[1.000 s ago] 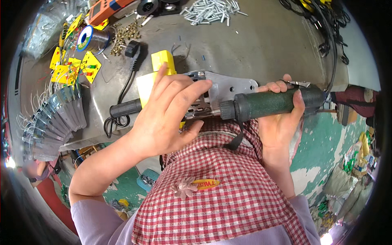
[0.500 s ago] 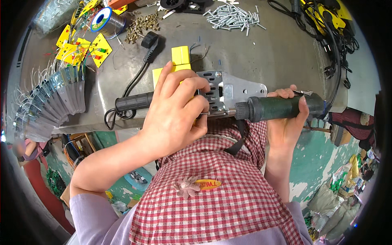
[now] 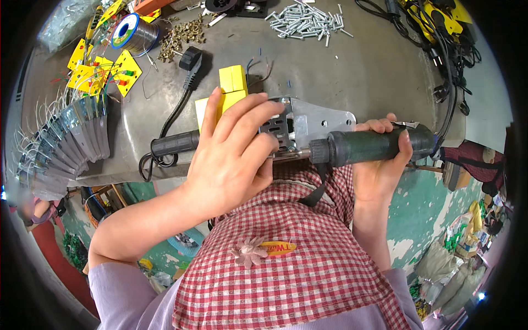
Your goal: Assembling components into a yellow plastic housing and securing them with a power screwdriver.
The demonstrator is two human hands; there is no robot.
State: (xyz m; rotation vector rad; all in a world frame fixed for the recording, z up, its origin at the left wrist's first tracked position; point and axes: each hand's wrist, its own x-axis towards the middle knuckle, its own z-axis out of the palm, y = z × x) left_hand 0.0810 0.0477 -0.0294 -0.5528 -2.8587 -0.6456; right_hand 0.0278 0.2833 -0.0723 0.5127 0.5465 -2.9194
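Note:
My left hand point(image 3: 225, 151) is closed around a corded hand tool with a yellow body point(image 3: 234, 91), a black ribbed handle point(image 3: 176, 143) and a slotted metal plate. Its curled fingers lie over the slotted part and hide much of the yellow body. A flat silver bracket point(image 3: 313, 118) with holes extends to the right from the slotted part. My right hand point(image 3: 382, 159) grips a dark green electric screwdriver point(image 3: 368, 147), held level at the bench edge. Its bit points left, at the lower edge of the metal part beside my left fingertips; the screw itself cannot be made out.
Silver screws point(image 3: 306, 21) lie at the back of the grey bench point(image 3: 247, 44). Small brass parts point(image 3: 181, 39) and a solder spool point(image 3: 135, 33) are at back left. Wired yellow plates point(image 3: 126, 72) and metal pieces point(image 3: 77, 129) sit left. Black cords point(image 3: 446, 66) run down the right.
The bench and the things on it appear slightly farther left in view. My left fingers have shifted over the slotted metal. The screwdriver stays against the lower edge, still in my right hand.

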